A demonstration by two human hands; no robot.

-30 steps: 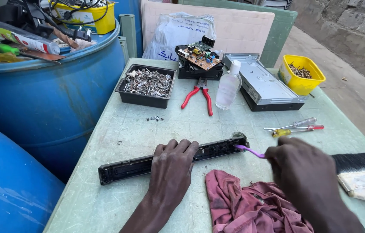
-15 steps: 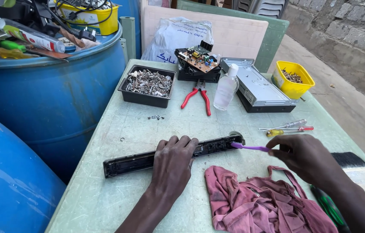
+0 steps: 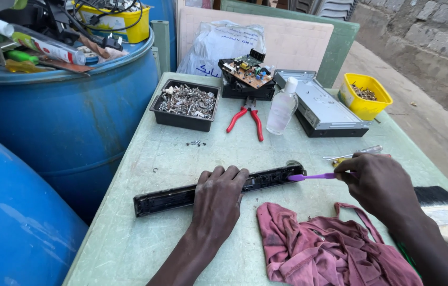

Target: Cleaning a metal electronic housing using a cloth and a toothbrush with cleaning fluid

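Presently the left hand (image 3: 217, 197) presses flat, fingers spread, on the long black plastic strip (image 3: 171, 196), whose axis runs eight to two o'clock. Right hand (image 3: 377, 182) pinches a purple toothbrush (image 3: 311, 177) at its two-o'clock end.

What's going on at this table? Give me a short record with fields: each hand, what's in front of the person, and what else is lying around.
left hand: pressed flat on a long black strip
right hand: holds a purple toothbrush, its head at the strip's right end
near edge: crumpled reddish cloth
table: pale green
far side: black tray of metal bits, red-handled pliers, clear bottle, yellow tub
left of table: blue barrels
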